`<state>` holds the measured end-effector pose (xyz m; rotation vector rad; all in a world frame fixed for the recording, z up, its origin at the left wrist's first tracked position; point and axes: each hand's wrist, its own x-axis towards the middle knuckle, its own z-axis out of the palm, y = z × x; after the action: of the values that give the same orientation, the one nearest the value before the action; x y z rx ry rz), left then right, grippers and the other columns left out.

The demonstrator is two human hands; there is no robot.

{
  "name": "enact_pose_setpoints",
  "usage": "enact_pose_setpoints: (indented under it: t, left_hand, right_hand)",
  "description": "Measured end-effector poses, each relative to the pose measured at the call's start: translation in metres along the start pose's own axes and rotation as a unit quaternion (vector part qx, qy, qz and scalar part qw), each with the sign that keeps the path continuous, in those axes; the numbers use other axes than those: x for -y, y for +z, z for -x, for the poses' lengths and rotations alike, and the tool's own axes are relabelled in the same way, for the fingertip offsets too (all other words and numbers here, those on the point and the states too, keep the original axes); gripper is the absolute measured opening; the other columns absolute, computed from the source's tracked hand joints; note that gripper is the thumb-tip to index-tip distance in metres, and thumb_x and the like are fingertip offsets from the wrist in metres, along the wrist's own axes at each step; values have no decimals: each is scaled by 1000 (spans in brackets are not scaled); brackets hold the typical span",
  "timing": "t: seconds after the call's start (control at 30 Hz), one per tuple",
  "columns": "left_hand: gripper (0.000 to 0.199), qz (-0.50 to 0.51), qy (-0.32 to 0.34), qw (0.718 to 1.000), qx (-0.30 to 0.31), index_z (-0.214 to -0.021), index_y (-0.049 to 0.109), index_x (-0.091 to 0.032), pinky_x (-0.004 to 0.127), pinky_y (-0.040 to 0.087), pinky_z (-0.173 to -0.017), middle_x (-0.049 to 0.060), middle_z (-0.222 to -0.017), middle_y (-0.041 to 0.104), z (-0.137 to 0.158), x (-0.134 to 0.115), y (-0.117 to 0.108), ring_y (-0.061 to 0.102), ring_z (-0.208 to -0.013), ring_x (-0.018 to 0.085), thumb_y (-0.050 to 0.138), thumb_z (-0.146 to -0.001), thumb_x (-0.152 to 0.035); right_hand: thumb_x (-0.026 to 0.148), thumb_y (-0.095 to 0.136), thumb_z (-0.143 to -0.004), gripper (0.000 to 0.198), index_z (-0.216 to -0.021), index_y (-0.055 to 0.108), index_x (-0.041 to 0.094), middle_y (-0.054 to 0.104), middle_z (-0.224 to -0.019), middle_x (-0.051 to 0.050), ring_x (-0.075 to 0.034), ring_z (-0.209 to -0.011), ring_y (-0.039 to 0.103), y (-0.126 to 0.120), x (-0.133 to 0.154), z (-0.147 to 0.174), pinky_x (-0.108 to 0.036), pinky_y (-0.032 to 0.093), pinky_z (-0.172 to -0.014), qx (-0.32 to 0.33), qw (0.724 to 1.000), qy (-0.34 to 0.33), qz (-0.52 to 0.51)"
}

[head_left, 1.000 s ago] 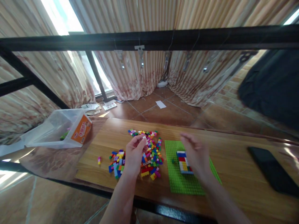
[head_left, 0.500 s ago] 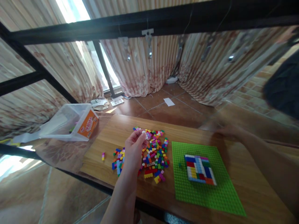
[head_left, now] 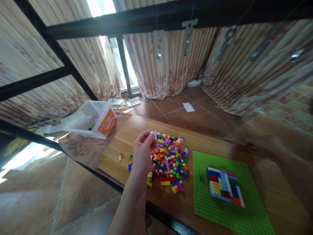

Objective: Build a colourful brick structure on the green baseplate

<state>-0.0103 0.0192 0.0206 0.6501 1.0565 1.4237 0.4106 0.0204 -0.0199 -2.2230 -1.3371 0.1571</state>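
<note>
My left hand point(head_left: 143, 143) is closed, its thumb and fingertips pinching a small white brick point(head_left: 152, 132). It hovers over the left side of a pile of loose coloured toy bricks point(head_left: 168, 156), and my forearm hides part of them. My right hand point(head_left: 260, 143) is smeared and dim near the table's far edge, beyond the green baseplate point(head_left: 205, 209); its fingers cannot be made out. On the baseplate stands a flat block of multicoloured bricks point(head_left: 225, 186), with a small green brick point(head_left: 201, 178) just left of it.
A pink-and-yellow brick piece point(head_left: 120, 156) lies apart on the wooden table point(head_left: 137, 125). A clear plastic bin point(head_left: 85, 132) with an orange label sits at the left. Papers point(head_left: 116, 102) lie on the floor behind, and a dark metal bar point(head_left: 117, 24) crosses above.
My view has swung left, so the table and its contents sit farther right. The left hand keeps its pinch on the white brick. The right hand stays blurred near the far edge.
</note>
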Motion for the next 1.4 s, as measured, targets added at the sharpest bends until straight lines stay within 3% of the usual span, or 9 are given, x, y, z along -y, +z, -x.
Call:
enact_pose_setpoints:
  t: [0.13, 0.33, 0.6, 0.73, 0.83, 0.97, 1.03, 1.23, 1.4]
  left_hand:
    - [28, 25, 0, 1000, -13, -83, 67, -13, 15, 38, -50, -4, -63, 60, 0, -4, -3, 51, -52, 4, 79, -63, -28]
    - [30, 48, -20, 999, -7, -85, 67, -12, 15, 39, -51, -4, -63, 60, 3, -5, -4, 51, -52, 3, 79, -62, -26]
    - [22, 16, -30, 999, 7, -84, 66, -13, 16, 39, -52, -4, -62, 58, 1, -9, -10, 49, -52, 4, 73, -68, -26]
    - [14, -129, -5, 991, 34, -86, 66, -14, 18, 38, -52, -2, -65, 60, -6, -1, -18, 50, -53, 7, 63, -78, -25]
    - [15, -325, 50, 942, 71, -89, 69, -15, 22, 41, -57, 1, -69, 65, -8, 4, -25, 55, -58, 11, 57, -81, -20]
    - [21, -562, 100, 809, 139, -88, 73, -17, 31, 48, -75, 7, -84, 72, -2, 8, -26, 64, -79, 20, 52, -84, -17]
    - [25, -610, 105, 767, 169, -90, 73, -19, 33, 49, -77, 8, -88, 74, 4, 11, -22, 66, -84, 22, 48, -86, -18]
    - [29, -658, 105, 716, 206, -105, 70, -21, 35, 51, -83, 9, -99, 75, 15, 19, -13, 69, -95, 26, 53, -82, -18]
    - [25, -656, 104, 720, 203, -103, 68, -20, 34, 52, -83, 8, -98, 74, 13, 18, -11, 68, -94, 25, 55, -82, -19]
  right_hand:
    - [34, 68, -74, 12, -69, 75, 25, 74, -72, -5, -23, -65, 66, 12, 66, 44, -37, 47, -63, 120, 991, -49, -42]
    - [30, 57, -83, 18, -75, 73, 25, 74, -80, -2, -23, -83, 65, 61, 167, 127, -36, 46, -78, 197, 937, -283, -58]
    - [32, 51, -91, 34, -113, 71, 17, 71, -109, -12, -28, -103, 61, 99, 192, 95, -41, 45, -90, 177, 926, -332, 32]
    - [29, 49, -92, 36, -119, 69, 17, 65, -121, -14, -29, -111, 57, 117, 193, 85, -42, 45, -95, 211, 910, -354, 43]
    - [31, 52, -90, 32, -113, 71, 19, 64, -121, -13, -29, -113, 55, 121, 189, 86, -44, 45, -97, 215, 906, -361, 41]
    - [32, 56, -87, 37, -120, 67, 21, 62, -125, -12, -30, -116, 53, 119, 186, 87, -46, 43, -99, 216, 905, -365, 27]
    - [30, 57, -85, 40, -124, 65, 23, 62, -128, -11, -30, -118, 52, 119, 187, 86, -46, 43, -99, 223, 902, -369, 16]
    - [25, 65, -76, 40, -116, 68, 26, 66, -120, -8, -28, -115, 54, 122, 193, 81, -44, 41, -99, 247, 888, -388, -8]
    - [26, 69, -73, 29, -102, 68, 22, 68, -112, -7, -28, -109, 55, 119, 192, 79, -42, 42, -95, 239, 883, -403, -25]
